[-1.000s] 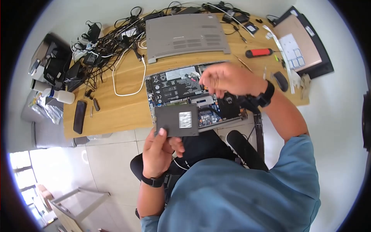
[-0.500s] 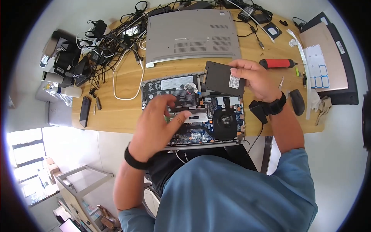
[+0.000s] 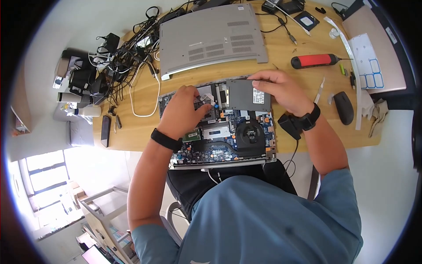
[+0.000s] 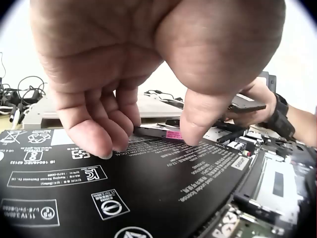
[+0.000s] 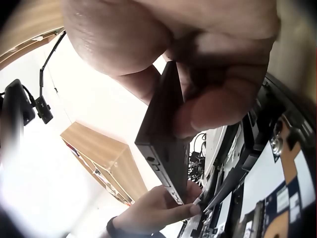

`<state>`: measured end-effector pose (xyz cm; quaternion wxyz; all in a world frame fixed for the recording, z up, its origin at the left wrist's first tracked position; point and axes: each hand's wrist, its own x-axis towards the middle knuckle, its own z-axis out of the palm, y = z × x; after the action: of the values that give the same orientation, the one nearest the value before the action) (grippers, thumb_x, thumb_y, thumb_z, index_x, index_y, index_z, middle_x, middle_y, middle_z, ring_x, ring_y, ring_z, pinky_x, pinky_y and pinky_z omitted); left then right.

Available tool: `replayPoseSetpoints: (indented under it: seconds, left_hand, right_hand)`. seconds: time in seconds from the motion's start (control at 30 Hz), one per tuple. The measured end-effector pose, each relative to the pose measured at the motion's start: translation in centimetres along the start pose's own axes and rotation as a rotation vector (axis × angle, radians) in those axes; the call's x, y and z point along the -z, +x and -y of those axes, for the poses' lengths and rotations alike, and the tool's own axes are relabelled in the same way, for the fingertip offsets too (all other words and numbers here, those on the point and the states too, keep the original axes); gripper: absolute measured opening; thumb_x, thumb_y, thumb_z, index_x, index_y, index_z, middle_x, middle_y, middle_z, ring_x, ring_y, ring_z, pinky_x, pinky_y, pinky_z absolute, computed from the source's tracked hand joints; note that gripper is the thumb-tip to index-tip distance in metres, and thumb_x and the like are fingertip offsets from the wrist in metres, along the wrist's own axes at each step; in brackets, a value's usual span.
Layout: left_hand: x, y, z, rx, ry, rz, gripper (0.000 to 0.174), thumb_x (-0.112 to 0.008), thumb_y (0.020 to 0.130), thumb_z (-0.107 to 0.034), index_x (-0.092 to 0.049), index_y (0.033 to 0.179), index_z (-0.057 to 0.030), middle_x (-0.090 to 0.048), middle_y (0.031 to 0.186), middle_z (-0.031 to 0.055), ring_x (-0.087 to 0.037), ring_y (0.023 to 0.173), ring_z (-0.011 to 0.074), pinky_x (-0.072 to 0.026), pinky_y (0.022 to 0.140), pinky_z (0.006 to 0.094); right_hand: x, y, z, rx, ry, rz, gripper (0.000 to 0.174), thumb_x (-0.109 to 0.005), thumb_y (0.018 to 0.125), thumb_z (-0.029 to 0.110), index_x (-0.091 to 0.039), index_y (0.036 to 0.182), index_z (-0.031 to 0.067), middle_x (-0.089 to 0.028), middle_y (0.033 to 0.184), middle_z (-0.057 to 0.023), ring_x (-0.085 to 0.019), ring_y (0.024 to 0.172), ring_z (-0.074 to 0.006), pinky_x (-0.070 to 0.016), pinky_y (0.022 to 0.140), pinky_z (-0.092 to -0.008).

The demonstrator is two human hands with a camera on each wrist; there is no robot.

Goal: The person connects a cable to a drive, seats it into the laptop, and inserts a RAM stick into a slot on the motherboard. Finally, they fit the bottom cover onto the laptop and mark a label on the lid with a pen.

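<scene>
In the head view my right hand (image 3: pixel 285 92) pinches a flat black 2.5-inch drive (image 3: pixel 239 94), thumb on its labelled face, over the upper right of an opened laptop (image 3: pixel 259 152). Seen from the right wrist, the drive (image 5: pixel 166 119) is edge-on, with its connector side toward the other hand. My left hand (image 3: pixel 178 112) is low over the laptop's black battery (image 4: pixel 143 193), thumb and fingers spread apart. Beside its thumb lies a flat ribbon cable (image 3: pixel 215 105). The left wrist view shows the pink label (image 4: pixel 174 135) between thumb and fingers.
A grey laptop bottom cover (image 3: pixel 211 39) lies behind the laptop. Tangled cables (image 3: pixel 127 57) fill the back left. A red screwdriver (image 3: pixel 314 60), a black mouse (image 3: pixel 343 108) and another small black drive (image 3: pixel 306 20) are on the right. A phone (image 3: pixel 105 131) lies at left.
The drive passed from the left hand to the right, then moved left and down over the laptop's upper right corner. The left hand rose from the front edge to the ribbon cable.
</scene>
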<state>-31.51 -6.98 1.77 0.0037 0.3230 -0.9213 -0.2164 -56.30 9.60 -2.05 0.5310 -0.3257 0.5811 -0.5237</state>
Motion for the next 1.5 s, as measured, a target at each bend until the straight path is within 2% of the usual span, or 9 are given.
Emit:
replayPoseSetpoints:
  seconds: [0.13,0.33,0.5,0.57,0.77,0.97,1.0,1.23,1.5]
  left_hand:
    - [1.2,-0.9,-0.8,-0.046,-0.043,0.033,0.039,-0.077,0.084,-0.020,-0.058,0.111,0.0011,-0.065,0.103,0.0172,-0.067,0.096,0.0312,-0.0546,0.084,0.0386]
    - [1.1,-5.0,-2.0,0.080,-0.800,0.114,0.047,-0.069,0.088,0.007,-0.050,0.130,-0.0005,-0.066,0.101,0.0081,-0.066,0.091,0.0119,-0.0539,0.082,0.0267]
    - [1.2,-7.5,-1.8,0.084,-0.920,0.065,0.048,-0.065,0.089,0.012,-0.047,0.133,-0.0003,-0.065,0.105,0.0076,-0.064,0.098,0.0127,-0.0522,0.087,0.0265]
    - [1.4,-8.1,-1.6,0.130,-0.982,0.046,0.049,-0.065,0.089,0.011,-0.046,0.134,-0.0001,-0.065,0.105,0.0080,-0.064,0.098,0.0129,-0.0525,0.086,0.0267]
    - [1.7,-8.5,-1.6,0.136,-0.982,0.042,0.050,-0.065,0.090,0.011,-0.046,0.134,-0.0004,-0.065,0.105,0.0083,-0.064,0.099,0.0129,-0.0522,0.087,0.0267]
    - [1.0,-8.0,-0.9,0.062,-0.888,0.044,0.046,-0.069,0.089,0.007,-0.050,0.131,-0.0025,-0.064,0.098,0.0046,-0.066,0.089,0.0118,-0.0535,0.080,0.0257]
    - [0.9,-7.7,-0.2,0.069,-0.845,0.055,0.046,-0.069,0.089,0.005,-0.050,0.131,-0.0024,-0.064,0.095,0.0047,-0.067,0.088,0.0121,-0.0537,0.080,0.0260]
    - [2.1,-6.7,1.1,0.117,-0.609,0.103,0.043,-0.069,0.090,0.002,-0.051,0.129,-0.0024,-0.066,0.094,0.0054,-0.066,0.086,0.0115,-0.0534,0.077,0.0264]
    - [1.4,-3.9,2.7,-0.049,-0.322,0.119,0.041,-0.074,0.085,-0.009,-0.057,0.121,-0.0023,-0.065,0.079,0.0075,-0.066,0.077,0.0218,-0.0513,0.070,0.0348]
  right_hand:
    - [-0.1,-0.2,0.0,0.009,0.019,0.037,0.024,-0.064,0.098,0.013,-0.069,0.116,-0.0010,-0.069,0.099,-0.0005,-0.061,0.092,-0.0078,-0.0497,0.083,-0.0243]
    - [-0.8,-1.4,1.2,0.047,-0.087,0.078,0.022,-0.064,0.097,0.010,-0.069,0.115,-0.0005,-0.068,0.098,-0.0008,-0.061,0.091,-0.0079,-0.0491,0.083,-0.0242]
    - [-0.7,-1.3,0.8,0.103,-0.105,0.107,0.022,-0.063,0.097,0.011,-0.069,0.115,-0.0004,-0.069,0.098,-0.0012,-0.061,0.091,-0.0078,-0.0488,0.083,-0.0243]
    - [-0.7,-1.1,0.4,0.125,-0.030,0.024,0.024,-0.065,0.096,0.017,-0.071,0.112,0.0003,-0.069,0.089,0.0001,-0.060,0.073,-0.0049,-0.0481,0.061,-0.0223]
    - [-0.9,-1.6,1.4,0.141,0.077,0.009,0.021,-0.064,0.096,0.013,-0.070,0.111,-0.0012,-0.068,0.093,-0.0009,-0.060,0.088,-0.0072,-0.0477,0.081,-0.0233]
    - [-1.1,-1.6,1.2,0.163,-0.130,0.157,0.019,-0.065,0.095,0.009,-0.070,0.110,-0.0018,-0.068,0.092,-0.0003,-0.059,0.086,-0.0069,-0.0480,0.078,-0.0232]
    - [-0.8,-1.5,1.0,0.145,-0.146,0.166,0.019,-0.062,0.096,0.008,-0.069,0.111,-0.0008,-0.068,0.100,-0.0011,-0.061,0.095,-0.0099,-0.0476,0.088,-0.0258]
    - [-0.9,-1.6,1.1,0.133,-0.063,0.004,0.021,-0.063,0.096,0.010,-0.069,0.113,-0.0010,-0.068,0.096,-0.0010,-0.060,0.091,-0.0075,-0.0471,0.082,-0.0237]
    - [-0.8,-1.2,0.5,0.175,-0.108,-0.012,0.022,-0.064,0.096,0.012,-0.069,0.112,-0.0020,-0.069,0.096,-0.0016,-0.061,0.089,-0.0078,-0.0479,0.080,-0.0238]
